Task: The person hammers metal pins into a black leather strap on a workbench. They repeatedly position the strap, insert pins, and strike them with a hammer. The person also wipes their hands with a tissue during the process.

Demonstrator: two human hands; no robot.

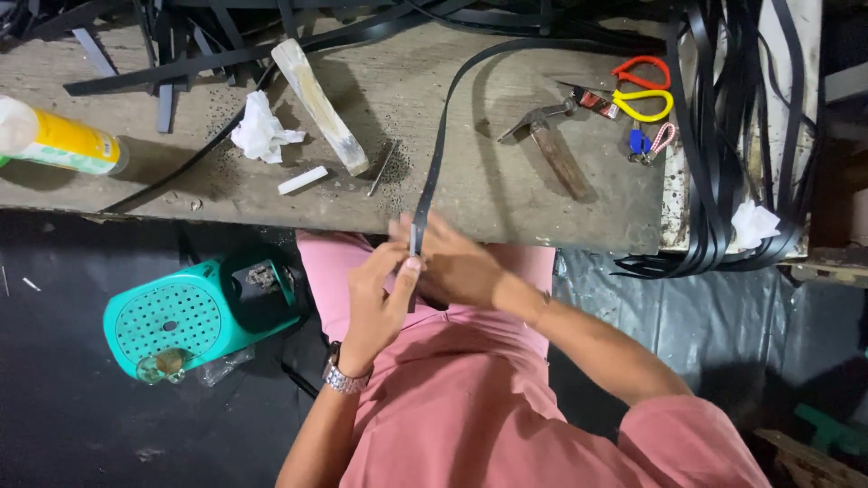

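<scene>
Both hands meet at the near edge of the table [542, 203], working the end of a long black strap [440, 145] that runs from the fingers up across the tabletop and curves away to the right. To do this well, the strap end wants a firm, flat hold with no twist, kept taut. The left hand [380, 303], wrist bent upward with a watch [342, 378] on it, pinches the strap end between thumb and fingertips; the right hand [457, 267] curls around it from the other side, fingers closed together.
</scene>
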